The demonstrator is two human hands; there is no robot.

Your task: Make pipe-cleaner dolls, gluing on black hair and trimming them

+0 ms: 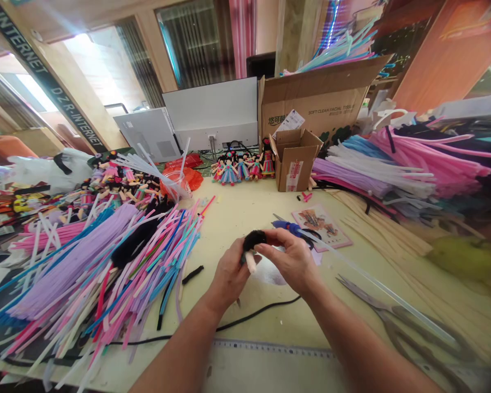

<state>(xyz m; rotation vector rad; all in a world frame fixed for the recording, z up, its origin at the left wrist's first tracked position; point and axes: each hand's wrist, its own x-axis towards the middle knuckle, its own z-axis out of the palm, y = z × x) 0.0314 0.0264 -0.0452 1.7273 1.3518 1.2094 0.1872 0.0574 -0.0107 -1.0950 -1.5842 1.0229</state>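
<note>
Over the middle of the table I hold a small doll (254,239) made of fuzzy pipe cleaners, with a black top and a pale limb pointing down. My left hand (229,273) wraps round its side, fingers closed and partly hidden behind it. The thumb and forefinger of my right hand (292,259) pinch the black part from the right. Just beyond my right hand lies a blue glue gun (288,226), a long clear glue stick (376,281) trailing from it toward the right front. A short black pipe cleaner (193,274) rests left of my hands.
Pipe cleaners (118,267) in many colours heap up at left, more bundles (372,169) at right. Scissors (387,308) lie right of my forearm, a ruler (270,350) and black cable (262,313) in front. Finished dolls (241,168) and a small carton (297,161) stand behind.
</note>
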